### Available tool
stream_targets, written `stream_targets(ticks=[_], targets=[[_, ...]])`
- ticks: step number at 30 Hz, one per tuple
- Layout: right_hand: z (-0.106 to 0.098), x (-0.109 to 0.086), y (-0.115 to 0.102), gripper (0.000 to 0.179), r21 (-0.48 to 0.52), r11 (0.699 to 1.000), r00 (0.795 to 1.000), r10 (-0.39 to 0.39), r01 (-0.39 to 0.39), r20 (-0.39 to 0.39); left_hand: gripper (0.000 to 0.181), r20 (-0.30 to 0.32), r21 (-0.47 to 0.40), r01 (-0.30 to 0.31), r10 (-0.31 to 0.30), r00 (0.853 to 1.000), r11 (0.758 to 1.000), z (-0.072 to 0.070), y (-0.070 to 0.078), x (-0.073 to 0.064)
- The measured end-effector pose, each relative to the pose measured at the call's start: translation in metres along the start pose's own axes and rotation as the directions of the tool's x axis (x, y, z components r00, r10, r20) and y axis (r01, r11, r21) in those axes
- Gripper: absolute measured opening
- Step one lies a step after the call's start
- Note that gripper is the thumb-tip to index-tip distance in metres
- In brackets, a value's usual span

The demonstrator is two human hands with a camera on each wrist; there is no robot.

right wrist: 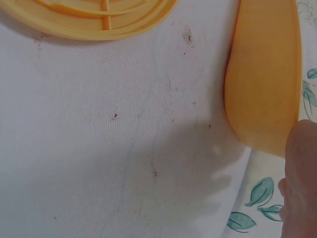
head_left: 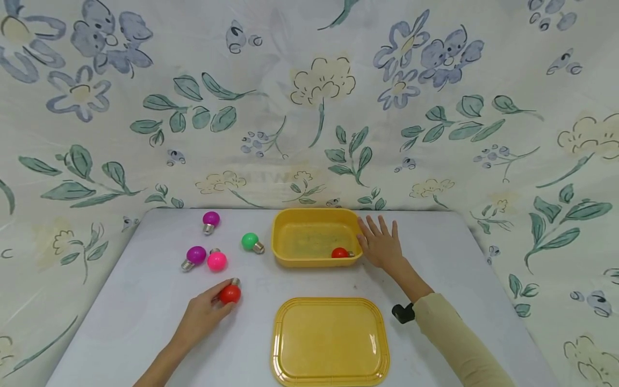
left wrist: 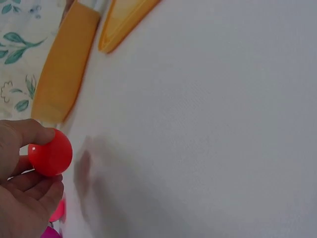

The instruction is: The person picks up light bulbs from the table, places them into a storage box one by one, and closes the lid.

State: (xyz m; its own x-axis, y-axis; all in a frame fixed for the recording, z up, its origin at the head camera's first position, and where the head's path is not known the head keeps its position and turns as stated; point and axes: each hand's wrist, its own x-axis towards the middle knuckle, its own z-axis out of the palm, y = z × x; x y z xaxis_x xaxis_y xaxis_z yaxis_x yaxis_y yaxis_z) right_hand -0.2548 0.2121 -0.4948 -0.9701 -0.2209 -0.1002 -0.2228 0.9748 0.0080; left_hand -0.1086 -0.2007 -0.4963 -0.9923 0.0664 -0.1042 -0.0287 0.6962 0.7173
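Handling of a red bulb (head_left: pixel 230 294) over a white tabletop (head_left: pixel 251 344). The fingers of the left hand (head_left: pixel 205 314) grasp the coloured globe from opposite sides, with the metal base free and directed away from the person; the bulb lies in front and to the left of a yellow container (head_left: pixel 314 263). The fingers of the right hand (head_left: pixel 382 248) are straight, spread and grasping nothing; they lie against the container's right end, seemingly in contact with its rim. A second red bulb (head_left: pixel 339 252) rests inside, near the front right corner, which suggests that the step in hand is a transfer into the container. For good execution, the pinch should sit across the widest part of the smooth globe, firm enough to prevent slipping but without squeezing. The path should rise over the container's near wall and pass clear of the green bulb (head_left: pixel 250 241), which lies just beside the left end. The bulb is best lowered onto the bare floor and released there, since a drop could set it rolling against its neighbour. Light, even pressure from the right hand should suffice to steady the container.
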Motion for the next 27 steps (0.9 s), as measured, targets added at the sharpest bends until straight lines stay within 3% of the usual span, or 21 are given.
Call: stream_targets(ticks=[7, 14, 21, 27], targets=[[-0.001, 0.0, 0.0, 0.059, 0.013, 1.0, 1.0, 0.0, 0.0, -0.006, 0.057, -0.037, -0.029, -0.093, 0.092, 0.995, 0.995, 0.003, 0.012, 0.008], [-0.001, 0.0, 0.0, 0.06, 0.03, 1.0, 1.0, 0.003, -0.003, 0.002, 0.057, -0.059, -0.054, -0.219, 0.216, 0.975, 0.974, 0.013, 0.027, 0.02], [-0.003, -0.001, -0.001, 0.06, 0.028, 1.0, 1.0, 0.002, -0.002, 0.007, 0.056, -0.046, -0.087, -0.276, 0.273, 0.961, 0.957, 0.022, 0.049, 0.038], [-0.003, -0.001, -0.001, 0.06, 0.018, 1.0, 1.0, 0.003, -0.003, 0.008, 0.055, -0.02, -0.123, -0.346, 0.346, 0.938, 0.93, 0.03, 0.065, 0.057]])
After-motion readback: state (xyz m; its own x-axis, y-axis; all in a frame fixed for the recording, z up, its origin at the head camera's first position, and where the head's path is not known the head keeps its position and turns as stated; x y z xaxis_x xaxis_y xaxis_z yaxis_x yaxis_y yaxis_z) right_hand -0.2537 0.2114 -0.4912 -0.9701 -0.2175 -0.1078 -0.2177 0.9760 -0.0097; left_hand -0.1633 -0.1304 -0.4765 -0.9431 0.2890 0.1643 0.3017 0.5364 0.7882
